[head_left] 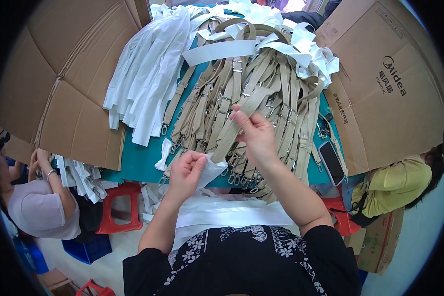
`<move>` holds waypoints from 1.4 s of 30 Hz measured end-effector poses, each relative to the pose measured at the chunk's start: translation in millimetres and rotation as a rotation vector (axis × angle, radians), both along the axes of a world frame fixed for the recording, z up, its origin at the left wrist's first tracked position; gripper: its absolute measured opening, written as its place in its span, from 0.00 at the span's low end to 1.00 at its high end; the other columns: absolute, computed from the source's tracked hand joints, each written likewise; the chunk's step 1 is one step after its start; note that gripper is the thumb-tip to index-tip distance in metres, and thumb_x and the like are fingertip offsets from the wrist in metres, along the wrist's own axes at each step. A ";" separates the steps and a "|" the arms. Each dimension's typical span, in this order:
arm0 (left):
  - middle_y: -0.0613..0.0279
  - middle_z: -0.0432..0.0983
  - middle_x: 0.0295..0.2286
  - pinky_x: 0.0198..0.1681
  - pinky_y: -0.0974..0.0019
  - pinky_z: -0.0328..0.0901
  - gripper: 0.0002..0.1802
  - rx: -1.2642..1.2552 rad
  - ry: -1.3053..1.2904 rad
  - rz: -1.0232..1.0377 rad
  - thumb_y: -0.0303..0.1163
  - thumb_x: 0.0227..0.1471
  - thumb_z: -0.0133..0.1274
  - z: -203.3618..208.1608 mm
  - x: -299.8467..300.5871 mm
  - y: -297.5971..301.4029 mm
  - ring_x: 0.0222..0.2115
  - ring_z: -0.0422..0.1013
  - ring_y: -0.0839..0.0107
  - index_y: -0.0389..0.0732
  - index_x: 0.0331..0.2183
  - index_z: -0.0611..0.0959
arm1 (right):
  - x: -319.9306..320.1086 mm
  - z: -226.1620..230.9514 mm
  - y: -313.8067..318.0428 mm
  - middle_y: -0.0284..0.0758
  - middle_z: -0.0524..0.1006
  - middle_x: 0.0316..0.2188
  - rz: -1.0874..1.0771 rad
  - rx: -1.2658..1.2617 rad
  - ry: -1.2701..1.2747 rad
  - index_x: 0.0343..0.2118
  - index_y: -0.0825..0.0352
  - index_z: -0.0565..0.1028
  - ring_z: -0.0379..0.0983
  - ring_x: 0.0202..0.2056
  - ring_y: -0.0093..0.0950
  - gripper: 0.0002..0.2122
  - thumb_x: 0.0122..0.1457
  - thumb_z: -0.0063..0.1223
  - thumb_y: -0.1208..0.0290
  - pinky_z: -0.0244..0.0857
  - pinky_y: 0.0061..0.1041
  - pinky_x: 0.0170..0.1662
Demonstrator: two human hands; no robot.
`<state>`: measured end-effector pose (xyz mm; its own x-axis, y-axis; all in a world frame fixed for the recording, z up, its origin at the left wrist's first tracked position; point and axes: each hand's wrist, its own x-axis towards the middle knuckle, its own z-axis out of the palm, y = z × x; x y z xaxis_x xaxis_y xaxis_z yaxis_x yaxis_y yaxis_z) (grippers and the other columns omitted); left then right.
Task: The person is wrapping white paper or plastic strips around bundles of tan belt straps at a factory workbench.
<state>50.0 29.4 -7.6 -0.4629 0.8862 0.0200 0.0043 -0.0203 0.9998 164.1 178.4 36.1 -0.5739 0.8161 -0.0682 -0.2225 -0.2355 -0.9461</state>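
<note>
My right hand (pixel 257 138) is closed on a beige webbing strap (pixel 226 140), pinched between thumb and fingers. The strap's lower end meets a thin white sleeve (pixel 213 170); whether it sits inside or against it I cannot tell. My left hand (pixel 185 175) pinches the edge of that sleeve, fingers curled. Beneath both hands lies a big pile of beige straps (pixel 281 116) with metal buckles and clip hooks, the hooks hanging toward me. Left of the pile, long white sleeves (pixel 150 64) are spread in a stack.
Tall cardboard panels (pixel 79 89) and a cardboard box (pixel 380 89) flank the green table (pixel 143 160). A phone (pixel 332 163) lies at the right edge. Loose white strips (pixel 308 49) top the pile. People sit left (pixel 44 202) and right (pixel 394 182). A red stool (pixel 123 207) stands left.
</note>
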 end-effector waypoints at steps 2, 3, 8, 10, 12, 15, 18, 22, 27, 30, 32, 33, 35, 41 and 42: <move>0.73 0.69 0.20 0.21 0.82 0.53 0.07 0.011 0.174 0.057 0.29 0.52 0.47 11.8 1.6 -4.0 0.18 0.58 0.88 0.35 0.27 0.74 | -3.9 0.1 -22.9 0.31 0.73 0.33 0.041 -0.110 -0.099 0.41 0.67 0.71 0.70 0.34 0.21 0.12 0.56 0.47 0.67 0.67 0.23 0.36; 0.73 0.68 0.19 0.20 0.82 0.52 0.07 0.014 0.254 0.079 0.29 0.53 0.46 16.0 1.4 -5.7 0.18 0.57 0.89 0.36 0.27 0.73 | -1.7 -7.5 -37.5 0.31 0.73 0.34 0.102 -0.049 -0.127 0.41 0.67 0.71 0.69 0.36 0.20 0.12 0.56 0.47 0.67 0.65 0.23 0.39; 0.67 0.69 0.16 0.17 0.78 0.54 0.08 0.001 0.188 0.055 0.30 0.52 0.47 13.8 0.5 -12.8 0.14 0.58 0.85 0.36 0.24 0.71 | 10.6 -32.4 -62.5 0.29 0.70 0.40 0.337 -0.154 -0.002 0.44 0.68 0.69 0.66 0.41 0.22 0.14 0.55 0.47 0.68 0.58 0.23 0.47; 0.67 0.69 0.15 0.16 0.78 0.54 0.08 -0.148 0.333 0.041 0.29 0.52 0.47 4.7 0.8 -22.7 0.14 0.58 0.85 0.36 0.24 0.71 | 10.3 -30.0 -34.8 0.32 0.71 0.38 0.269 -0.382 0.132 0.48 0.68 0.64 0.68 0.38 0.26 0.18 0.59 0.40 0.62 0.60 0.28 0.45; 0.68 0.69 0.15 0.17 0.78 0.54 0.09 -0.175 0.290 0.058 0.30 0.52 0.47 -4.3 7.6 -23.5 0.14 0.59 0.85 0.36 0.24 0.71 | 14.7 -19.6 -7.8 0.33 0.71 0.36 0.164 -0.506 0.246 0.49 0.67 0.63 0.68 0.36 0.26 0.19 0.60 0.35 0.58 0.62 0.28 0.44; 0.69 0.69 0.16 0.18 0.79 0.54 0.09 -0.144 0.151 0.110 0.30 0.52 0.47 -14.5 13.2 -19.0 0.16 0.59 0.86 0.36 0.24 0.71 | 14.3 -18.4 -10.4 0.34 0.71 0.37 0.157 -0.235 0.138 0.49 0.68 0.63 0.68 0.38 0.24 0.19 0.61 0.34 0.59 0.62 0.26 0.45; 0.70 0.69 0.18 0.20 0.80 0.55 0.08 -0.031 -0.011 0.112 0.30 0.53 0.46 -13.6 14.9 -12.4 0.18 0.60 0.87 0.37 0.24 0.71 | 17.3 -24.7 -37.8 0.32 0.71 0.39 0.290 0.115 -0.050 0.47 0.67 0.66 0.66 0.42 0.22 0.17 0.61 0.34 0.60 0.58 0.25 0.48; 0.71 0.70 0.20 0.22 0.82 0.55 0.07 0.035 -0.079 0.069 0.29 0.53 0.46 -15.8 10.3 -9.8 0.20 0.61 0.87 0.37 0.26 0.71 | 18.3 -39.7 -51.8 0.32 0.70 0.42 0.386 0.193 -0.073 0.46 0.67 0.67 0.63 0.45 0.23 0.17 0.60 0.36 0.61 0.55 0.25 0.50; 0.71 0.70 0.20 0.24 0.83 0.56 0.07 0.032 -0.043 0.083 0.29 0.53 0.47 -18.7 8.7 -16.0 0.21 0.61 0.87 0.36 0.26 0.72 | 16.9 -28.0 -20.6 0.35 0.69 0.42 0.291 -0.108 0.179 0.47 0.70 0.66 0.62 0.46 0.24 0.22 0.60 0.33 0.56 0.55 0.27 0.50; 0.71 0.70 0.20 0.24 0.83 0.57 0.07 0.054 -0.103 0.098 0.29 0.52 0.47 -10.6 11.0 -13.5 0.21 0.62 0.87 0.36 0.26 0.72 | 14.6 -16.4 -32.5 0.35 0.69 0.42 0.242 0.227 -0.130 0.46 0.68 0.68 0.63 0.47 0.25 0.20 0.61 0.31 0.57 0.55 0.27 0.50; 0.70 0.70 0.20 0.24 0.82 0.57 0.07 0.089 -0.173 0.095 0.30 0.52 0.48 -6.2 15.2 -11.4 0.21 0.62 0.87 0.36 0.26 0.73 | 12.8 -37.3 -54.2 0.34 0.70 0.41 0.320 0.610 -0.125 0.45 0.70 0.68 0.64 0.45 0.25 0.19 0.61 0.35 0.60 0.56 0.27 0.49; 0.70 0.71 0.20 0.25 0.82 0.57 0.07 0.094 -0.121 0.071 0.30 0.52 0.48 -8.7 15.5 -10.2 0.21 0.63 0.87 0.36 0.26 0.73 | 14.7 -51.5 -70.6 0.35 0.69 0.42 0.353 0.427 -0.024 0.48 0.69 0.66 0.62 0.46 0.26 0.19 0.60 0.36 0.61 0.53 0.27 0.51; 0.70 0.71 0.20 0.25 0.82 0.58 0.08 0.101 -0.067 0.049 0.30 0.52 0.48 -14.9 12.3 -9.3 0.21 0.63 0.87 0.36 0.26 0.73 | 14.3 -63.5 -63.2 0.35 0.69 0.43 0.342 0.365 0.005 0.49 0.68 0.64 0.62 0.47 0.26 0.19 0.60 0.36 0.61 0.53 0.27 0.52; 0.72 0.69 0.20 0.24 0.82 0.56 0.07 -0.013 0.030 0.078 0.29 0.52 0.48 -22.6 4.6 -27.5 0.20 0.61 0.87 0.37 0.25 0.73 | 24.2 -32.5 10.4 0.36 0.71 0.39 0.098 -0.439 0.389 0.48 0.66 0.62 0.67 0.41 0.28 0.22 0.59 0.34 0.53 0.60 0.31 0.48; 0.72 0.69 0.19 0.24 0.82 0.56 0.07 -0.024 0.029 0.087 0.29 0.52 0.48 -24.5 4.4 -28.8 0.20 0.61 0.87 0.37 0.25 0.73 | 26.9 -28.3 15.6 0.35 0.72 0.37 0.020 -0.422 0.395 0.47 0.65 0.63 0.69 0.38 0.27 0.20 0.60 0.34 0.54 0.63 0.31 0.46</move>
